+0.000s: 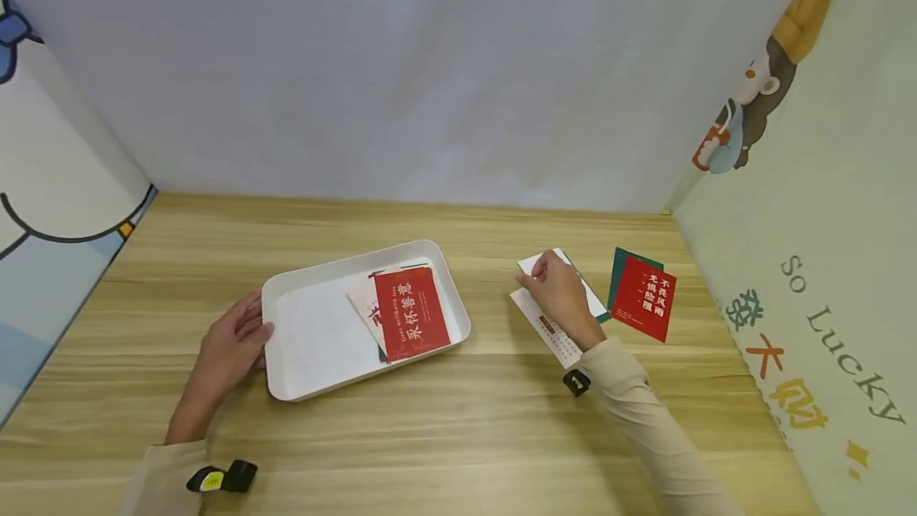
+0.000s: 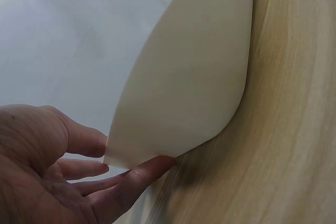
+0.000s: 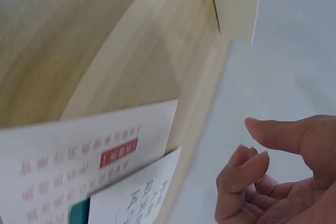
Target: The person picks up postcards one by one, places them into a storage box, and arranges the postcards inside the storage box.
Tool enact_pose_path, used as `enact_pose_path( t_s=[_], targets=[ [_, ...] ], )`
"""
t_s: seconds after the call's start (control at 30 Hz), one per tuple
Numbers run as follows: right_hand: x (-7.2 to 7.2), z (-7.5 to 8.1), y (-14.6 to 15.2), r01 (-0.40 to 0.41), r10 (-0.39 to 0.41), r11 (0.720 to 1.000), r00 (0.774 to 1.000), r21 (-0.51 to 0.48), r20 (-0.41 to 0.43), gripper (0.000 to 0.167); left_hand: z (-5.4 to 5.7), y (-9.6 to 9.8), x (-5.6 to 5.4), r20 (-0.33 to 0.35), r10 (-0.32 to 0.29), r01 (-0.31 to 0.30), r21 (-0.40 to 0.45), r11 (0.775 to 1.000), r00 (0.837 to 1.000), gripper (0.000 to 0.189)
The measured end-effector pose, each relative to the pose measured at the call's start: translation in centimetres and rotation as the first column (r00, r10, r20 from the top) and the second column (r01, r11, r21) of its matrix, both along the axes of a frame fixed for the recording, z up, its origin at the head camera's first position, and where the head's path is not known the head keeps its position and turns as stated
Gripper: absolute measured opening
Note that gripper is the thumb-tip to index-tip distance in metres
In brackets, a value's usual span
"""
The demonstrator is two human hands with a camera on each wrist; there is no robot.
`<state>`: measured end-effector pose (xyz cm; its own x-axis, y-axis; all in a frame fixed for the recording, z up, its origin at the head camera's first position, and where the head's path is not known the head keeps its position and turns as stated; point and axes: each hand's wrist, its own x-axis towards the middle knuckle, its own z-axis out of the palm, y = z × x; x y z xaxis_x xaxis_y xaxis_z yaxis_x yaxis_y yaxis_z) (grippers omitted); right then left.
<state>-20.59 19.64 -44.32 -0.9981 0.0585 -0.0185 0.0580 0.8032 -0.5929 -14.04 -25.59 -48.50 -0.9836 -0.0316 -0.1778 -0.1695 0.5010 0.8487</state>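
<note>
At the left end of a white tray (image 1: 315, 341), my left hand (image 1: 228, 349) grips the wall. In the left wrist view its thumb is at the rim, with fingers against the tray's outer side (image 2: 178, 72). Inside the tray, a red card (image 1: 430, 317) with white characters overlaps a cream card (image 1: 364, 302). My right hand (image 1: 562, 297) is over two cards, a white one (image 1: 591, 301) and a pale one with reddish print (image 1: 533, 313). The right wrist view shows a gap between thumb and bent fingers, nothing in it, beside the printed pale card (image 3: 79, 156).
Right of that hand, another red card (image 1: 648, 301) lies partly over a dark green card (image 1: 618, 271). The wooden table (image 1: 430, 452) meets a pale cloth backdrop (image 1: 401, 102) at the back. A printed cloth (image 1: 824, 261) borders its right side.
</note>
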Motion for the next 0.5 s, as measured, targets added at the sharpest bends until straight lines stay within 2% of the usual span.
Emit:
enact_pose_path(
  t_s=[0.3, 0.5],
  targets=[
    [-0.8, 0.3, 3.0, 0.051, -0.055, 0.998, 0.986, 0.032, 0.158, 0.033, -0.1, 0.1, 0.0, -0.004, -0.003, 0.003, 0.011, 1.000, 1.000, 0.067],
    [-1.1, 0.7, 5.8, 0.091, -0.096, 0.995, 0.972, 0.033, 0.215, 0.037, -0.2, 0.1, 0.1, 0.000, 0.001, -0.001, 0.015, 1.000, 1.000, 0.067]
  ],
)
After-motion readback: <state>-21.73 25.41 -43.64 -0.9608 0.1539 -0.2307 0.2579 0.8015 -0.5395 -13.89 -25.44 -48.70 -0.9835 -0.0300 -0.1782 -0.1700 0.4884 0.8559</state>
